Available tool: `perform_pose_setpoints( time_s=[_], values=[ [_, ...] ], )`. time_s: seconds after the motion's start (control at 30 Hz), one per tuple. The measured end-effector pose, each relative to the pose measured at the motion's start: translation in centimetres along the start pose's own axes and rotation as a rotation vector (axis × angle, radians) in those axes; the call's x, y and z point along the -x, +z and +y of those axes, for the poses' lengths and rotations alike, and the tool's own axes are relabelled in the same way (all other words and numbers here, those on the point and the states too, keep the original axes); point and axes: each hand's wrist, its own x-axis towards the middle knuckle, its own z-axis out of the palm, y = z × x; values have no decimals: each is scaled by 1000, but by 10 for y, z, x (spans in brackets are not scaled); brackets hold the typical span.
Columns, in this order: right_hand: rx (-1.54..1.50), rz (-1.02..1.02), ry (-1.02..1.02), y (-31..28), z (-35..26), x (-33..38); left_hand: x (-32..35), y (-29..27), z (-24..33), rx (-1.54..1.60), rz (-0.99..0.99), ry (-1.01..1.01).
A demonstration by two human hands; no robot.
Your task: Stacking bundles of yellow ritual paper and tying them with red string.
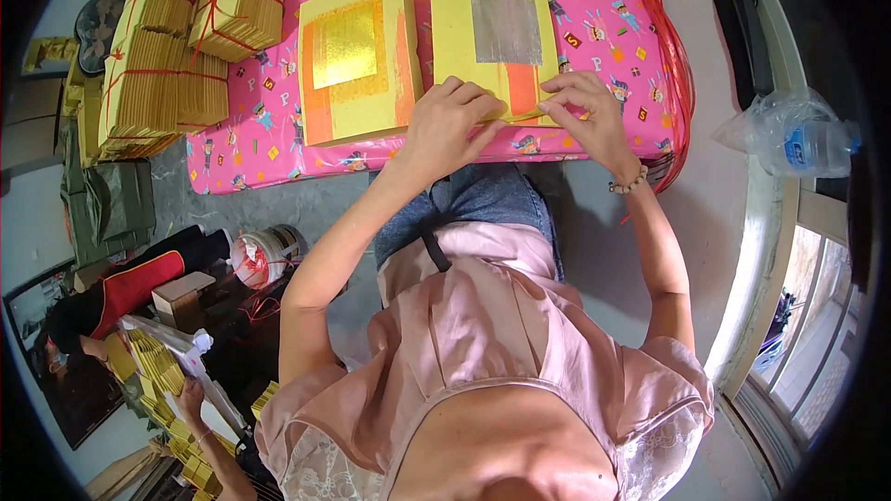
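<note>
In front of me lies a stack of yellow joss paper (456,48) with a silver square and an orange stripe. My left hand (450,127) pinches its near edge between thumb and curled fingers. At the near right corner, my right hand (587,119) grips the same edge with thumb and forefinger, its other fingers bent above. The edge looks slightly bent up between the hands; how many sheets they hold is hidden. Left of it sits a second joss paper stack (349,109) with a gold foil square, untouched.
A pink patterned cloth (264,102) covers the table. Bundles of yellow paper tied with red string (153,83) rise at its left. Red strings (676,56) hang over the right edge. A plastic-wrapped bottle (803,144) is at the right. Another person's hand (191,403) handles yellow paper lower left.
</note>
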Motion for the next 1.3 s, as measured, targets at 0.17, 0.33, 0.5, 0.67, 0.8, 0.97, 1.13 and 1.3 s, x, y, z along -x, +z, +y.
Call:
perform_pose_setpoints(
  time_s=[0.17, 0.33, 0.5, 0.67, 0.8, 0.97, 1.13, 1.3],
  values=[
    [65, 75, -49, 0, -5, -4, -7, -1, 3, -73, 79, 22],
    [64, 39, -16, -5, -5, -4, -10, 4, -4, -172, -9, 110],
    [286, 24, -205, -12, -23, -18, -19, 1, -13, -224, -107, 126],
    [343, -4, -301, -11, 17, -29, -44, -18, -13, -188, -226, 55],
    [188, -117, 40, -20, 8, -54, -56, -34, -8, -98, 1, 15],
    [5, -69, 177, -29, 15, -92, -56, -21, 4, -328, 283, 169],
    [-15, -63, 199, -24, 57, -122, -54, 2, -6, -250, 103, 55],
    [-95, -169, 275, -22, 77, -147, -62, 13, -17, -275, 14, -44]
  ],
)
